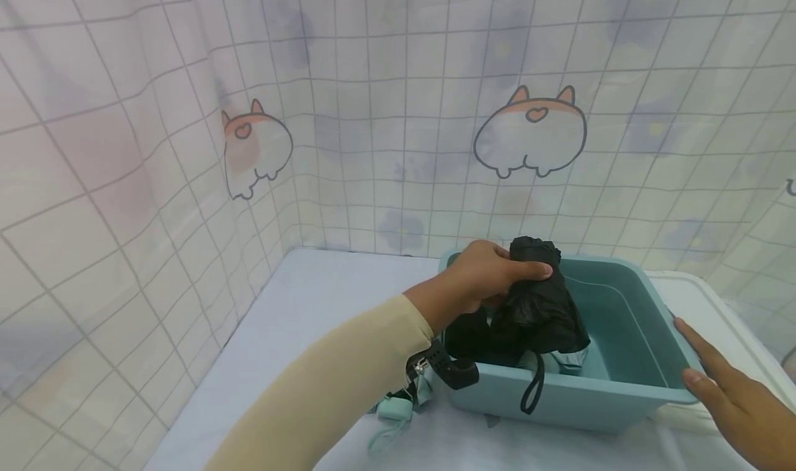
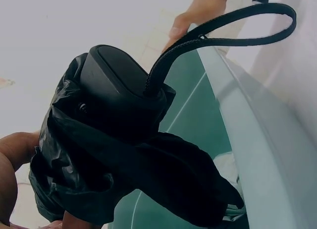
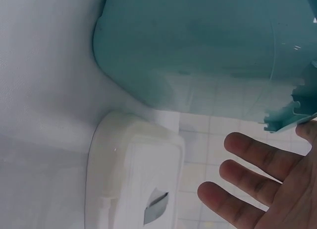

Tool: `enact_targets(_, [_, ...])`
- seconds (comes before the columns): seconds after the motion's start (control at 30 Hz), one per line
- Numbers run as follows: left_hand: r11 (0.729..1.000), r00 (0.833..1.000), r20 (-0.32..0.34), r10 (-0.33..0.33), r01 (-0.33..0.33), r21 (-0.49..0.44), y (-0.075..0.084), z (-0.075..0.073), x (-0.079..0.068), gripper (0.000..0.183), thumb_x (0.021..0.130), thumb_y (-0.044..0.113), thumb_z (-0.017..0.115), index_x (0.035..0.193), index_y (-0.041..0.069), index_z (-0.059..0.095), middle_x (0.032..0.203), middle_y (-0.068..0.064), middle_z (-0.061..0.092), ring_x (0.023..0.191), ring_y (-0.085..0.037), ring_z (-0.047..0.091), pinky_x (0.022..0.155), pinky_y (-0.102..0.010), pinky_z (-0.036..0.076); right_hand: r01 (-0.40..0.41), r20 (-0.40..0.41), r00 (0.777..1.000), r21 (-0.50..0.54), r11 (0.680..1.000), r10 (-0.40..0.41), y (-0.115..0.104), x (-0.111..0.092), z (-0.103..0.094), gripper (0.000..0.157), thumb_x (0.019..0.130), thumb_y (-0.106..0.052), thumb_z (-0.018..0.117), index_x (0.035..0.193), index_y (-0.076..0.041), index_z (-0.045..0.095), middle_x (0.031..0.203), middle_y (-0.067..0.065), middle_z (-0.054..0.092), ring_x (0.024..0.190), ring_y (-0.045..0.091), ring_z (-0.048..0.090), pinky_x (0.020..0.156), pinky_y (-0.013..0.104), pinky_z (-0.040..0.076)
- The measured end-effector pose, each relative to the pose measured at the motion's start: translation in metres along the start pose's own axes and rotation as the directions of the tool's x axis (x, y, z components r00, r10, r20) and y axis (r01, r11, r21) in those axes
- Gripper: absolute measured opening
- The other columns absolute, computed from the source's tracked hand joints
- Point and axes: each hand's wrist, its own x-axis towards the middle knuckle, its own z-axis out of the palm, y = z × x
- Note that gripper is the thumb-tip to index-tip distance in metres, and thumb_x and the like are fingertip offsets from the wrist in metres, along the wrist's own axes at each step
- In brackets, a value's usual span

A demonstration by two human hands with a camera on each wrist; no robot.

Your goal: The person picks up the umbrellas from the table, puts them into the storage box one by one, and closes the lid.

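Note:
In the head view my left hand [image 1: 479, 274] grips a black compact umbrella [image 1: 541, 309] near its upper end, thumb across the front. The umbrella hangs over a blue-green plastic bin [image 1: 560, 398], its loop strap [image 1: 533, 388] dangling before the front wall. The left wrist view shows its black handle [image 2: 119, 85] and loosely bunched fabric. Another black thing [image 1: 466, 336] and some pale fabric [image 1: 571, 360] lie in the bin. My right hand [image 1: 730, 395] touches the bin's right rim; in the right wrist view its fingers [image 3: 257, 154] are spread and nearly straight.
A mint-green thing with a cord [image 1: 394, 409] lies on the white table [image 1: 298, 319], left of the bin and partly behind my left forearm. A white box with a grey latch [image 3: 143, 174] stands right of the bin. Grid-patterned curtains [image 1: 385, 112] enclose the table.

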Motion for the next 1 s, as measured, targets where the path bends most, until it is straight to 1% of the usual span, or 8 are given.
enact_targets(0.17, [1.000,1.000,0.007,0.003,-0.003,-0.017,0.001,0.003,0.000,0.072,0.077,0.045,0.090,0.132,0.007,0.062,0.105,-0.003,0.064,0.082,-0.019,0.067,0.081,-0.040,0.060,-0.008,0.003,1.000,-0.004,1.000,0.008,0.000,0.001,0.000,0.072,0.112,-0.030,0.036,0.163,-0.016,-0.013,0.148,0.049,0.026,0.112,0.077,0.042,0.070,0.084,0.041])
enact_targets(0.33, [1.000,1.000,0.005,-0.008,0.008,-0.029,0.003,0.009,0.001,0.072,0.076,0.044,0.091,0.131,0.006,0.063,0.102,-0.003,0.064,0.082,-0.019,0.067,0.080,-0.039,0.061,0.003,-0.004,1.000,-0.004,1.000,-0.003,0.001,0.001,0.000,0.071,0.112,-0.028,0.036,0.163,-0.014,-0.011,0.145,0.049,0.030,0.108,0.077,0.045,0.067,0.084,0.042])
enact_targets(0.53, [0.999,1.000,0.003,0.007,-0.007,-0.034,0.007,0.016,0.002,0.070,0.075,0.042,0.092,0.128,0.006,0.063,0.098,-0.002,0.063,0.079,-0.019,0.066,0.077,-0.038,0.061,0.003,-0.007,1.000,-0.007,1.000,-0.003,0.000,0.000,-0.001,0.070,0.112,-0.028,0.036,0.163,-0.013,-0.009,0.144,0.050,0.030,0.107,0.077,0.045,0.065,0.084,0.041])
enact_targets(0.77, [1.000,1.000,0.025,0.000,0.000,-0.015,0.009,0.024,0.002,0.070,0.075,0.041,0.092,0.130,0.007,0.064,0.103,-0.002,0.065,0.078,-0.019,0.067,0.079,-0.039,0.061,-0.014,0.020,1.000,0.004,1.000,0.014,-0.003,0.001,0.000,0.071,0.112,-0.031,0.033,0.162,-0.013,-0.014,0.146,0.050,0.026,0.109,0.077,0.045,0.068,0.083,0.042])
enact_targets(0.87, [1.000,1.000,0.023,-0.007,0.007,-0.001,0.009,0.026,0.002,0.072,0.075,0.042,0.092,0.132,0.008,0.064,0.106,-0.002,0.065,0.079,-0.019,0.067,0.080,-0.039,0.061,-0.023,0.028,0.999,0.005,1.000,0.023,-0.005,0.001,0.000,0.071,0.112,-0.032,0.032,0.162,-0.013,-0.016,0.146,0.050,0.026,0.109,0.076,0.045,0.069,0.083,0.043])
enact_targets(1.0, [1.000,1.000,0.016,-0.013,0.013,-0.002,0.010,0.029,0.003,0.072,0.075,0.042,0.092,0.132,0.008,0.065,0.106,-0.001,0.065,0.078,-0.019,0.067,0.077,-0.038,0.061,-0.038,0.040,0.999,0.004,0.999,0.037,-0.006,0.001,0.000,0.072,0.112,-0.033,0.031,0.161,-0.012,-0.016,0.145,0.050,0.026,0.109,0.076,0.046,0.069,0.083,0.043])
